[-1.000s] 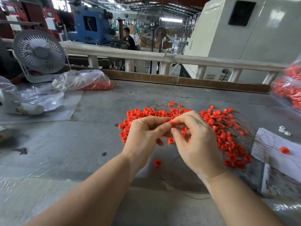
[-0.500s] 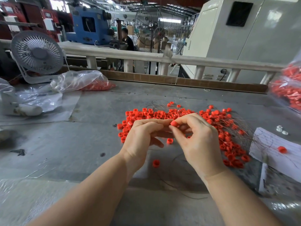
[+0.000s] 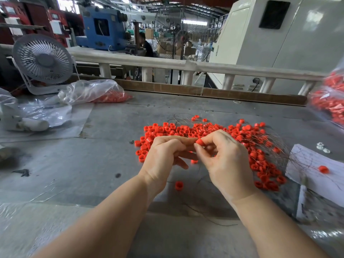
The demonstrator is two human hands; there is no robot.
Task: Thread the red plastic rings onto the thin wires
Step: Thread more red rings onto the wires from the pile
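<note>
Hands met over the grey table (image 3: pixel 93 164) in front of me, fingertips together. My right hand (image 3: pixel 229 164) pinched one red ring (image 3: pixel 200 142) between thumb and forefinger, and my left hand (image 3: pixel 163 157) had its fingers curled in against that same ring; I could not tell whether the left fingers also held a wire, since none showed between them. Behind the hands lay the heap of red rings (image 3: pixel 186 130), spreading to the right and toward me along the right side. Thin wires (image 3: pixel 268 144) fanned through the heap's right part and out over a white sheet of paper (image 3: pixel 309 170), where one ring (image 3: pixel 323 169) sat alone. Two loose rings lay on the table near my wrists, one (image 3: pixel 194 161) just under the hands and one (image 3: pixel 178 185) closer to me. At the far left stood a small grey fan (image 3: pixel 43 60), with a clear plastic bag (image 3: pixel 89 91) of red parts beside it. Another bag of red rings (image 3: pixel 329 101) showed at the right edge.
</note>
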